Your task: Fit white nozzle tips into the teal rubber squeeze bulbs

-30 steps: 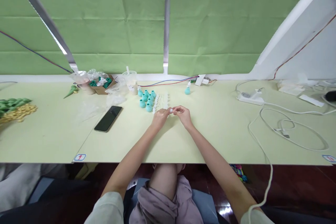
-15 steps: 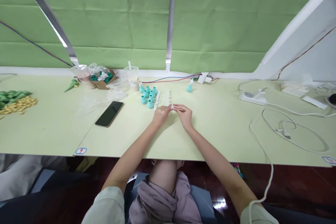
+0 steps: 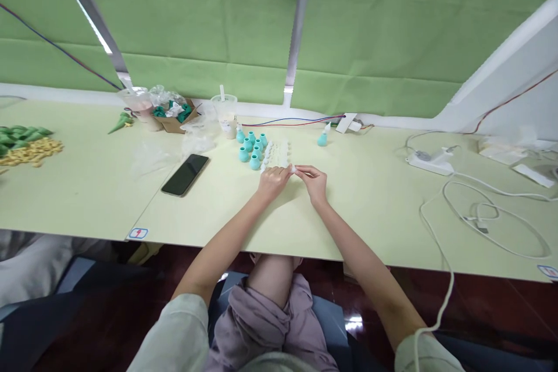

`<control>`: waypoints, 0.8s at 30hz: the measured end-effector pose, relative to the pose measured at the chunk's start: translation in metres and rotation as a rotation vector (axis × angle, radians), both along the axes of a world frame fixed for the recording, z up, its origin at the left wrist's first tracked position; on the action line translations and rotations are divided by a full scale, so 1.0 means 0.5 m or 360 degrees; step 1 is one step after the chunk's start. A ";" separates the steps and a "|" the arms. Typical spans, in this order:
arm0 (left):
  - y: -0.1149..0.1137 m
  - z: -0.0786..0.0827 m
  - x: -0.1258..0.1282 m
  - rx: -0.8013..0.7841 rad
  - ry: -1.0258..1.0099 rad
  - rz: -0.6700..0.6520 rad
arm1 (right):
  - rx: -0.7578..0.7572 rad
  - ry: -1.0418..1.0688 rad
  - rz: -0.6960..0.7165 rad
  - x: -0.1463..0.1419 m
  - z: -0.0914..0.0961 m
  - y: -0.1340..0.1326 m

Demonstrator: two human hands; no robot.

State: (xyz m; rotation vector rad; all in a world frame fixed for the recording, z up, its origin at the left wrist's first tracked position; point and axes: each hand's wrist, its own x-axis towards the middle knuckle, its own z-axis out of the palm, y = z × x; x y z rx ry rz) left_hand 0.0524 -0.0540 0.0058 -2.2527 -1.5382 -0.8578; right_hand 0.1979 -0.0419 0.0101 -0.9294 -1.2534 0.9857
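Note:
My left hand and my right hand meet at the middle of the pale table. Both pinch a small white piece between their fingertips. Just beyond the hands stand several teal bulbs and rows of small white caps. One teal bulb with a white tip stands apart, further back to the right.
A black phone lies left of the hands. A cardboard box of teal parts, plastic bags and a drink cup sit at the back left. A white power strip and looping white cables occupy the right. Green and yellow pieces lie far left.
My hands stay together on the white piece. The camera has tilted, so everything sits a little higher and more to the right in view.

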 end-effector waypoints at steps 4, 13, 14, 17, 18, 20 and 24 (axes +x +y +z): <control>0.000 -0.003 0.000 0.0123 0.0079 -0.0042 | -0.0146 -0.0011 0.0078 0.001 0.001 0.000; 0.001 -0.011 -0.001 0.0446 0.0049 -0.0094 | -0.0216 0.0153 -0.0078 -0.005 -0.002 -0.004; 0.004 -0.004 -0.009 0.0452 -0.0001 -0.0085 | -0.0153 0.0122 -0.0121 -0.002 0.001 0.000; 0.018 0.026 -0.063 0.0443 -0.0279 0.0068 | -0.0009 -0.0103 -0.0223 0.010 0.017 0.015; 0.024 0.036 -0.091 0.0427 -0.0403 0.0172 | 0.0007 -0.0208 -0.0195 0.012 0.025 0.020; 0.038 0.050 -0.153 0.0347 -0.0666 0.0394 | 0.0036 -0.0456 -0.0070 0.009 0.043 0.032; 0.053 0.042 -0.256 0.0127 -0.1077 0.0650 | 0.0157 -0.1250 0.0069 -0.035 0.081 0.056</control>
